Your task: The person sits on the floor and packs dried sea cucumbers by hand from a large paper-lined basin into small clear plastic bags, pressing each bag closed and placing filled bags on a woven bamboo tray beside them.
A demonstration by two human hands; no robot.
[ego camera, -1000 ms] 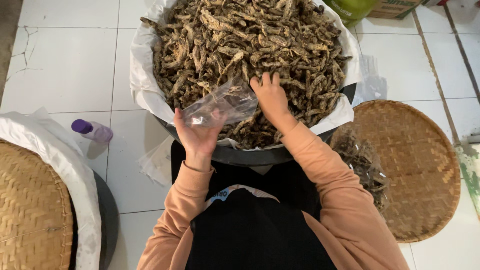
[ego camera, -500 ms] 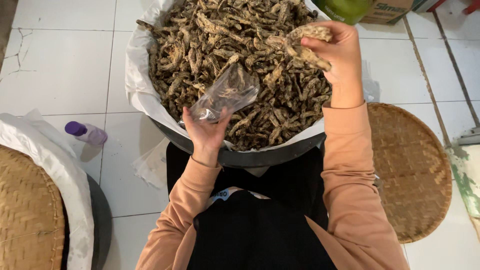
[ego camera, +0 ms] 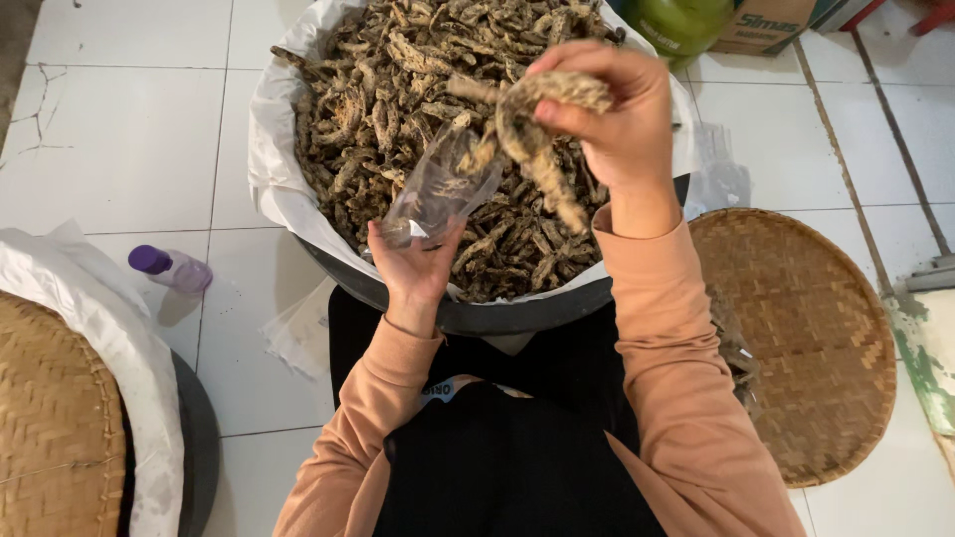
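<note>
A big dark basin lined with white plastic is heaped with small dried fish. My left hand holds a clear plastic bag upright over the basin's near side, with a few fish inside it. My right hand is raised above the bag, shut on a handful of dried fish that dangles down at the bag's mouth. Both arms wear peach sleeves.
A round woven tray lies on the tiled floor at right, with some fish at its left edge. At left stand a small purple-capped bottle and another woven tray over a white-lined basin. A green container and a cardboard box sit at the top.
My right hand scooped a handful of fish out of the heap, lifted it up to the right, then brought it left over the bag's mouth. The left hand kept the bag steady.
</note>
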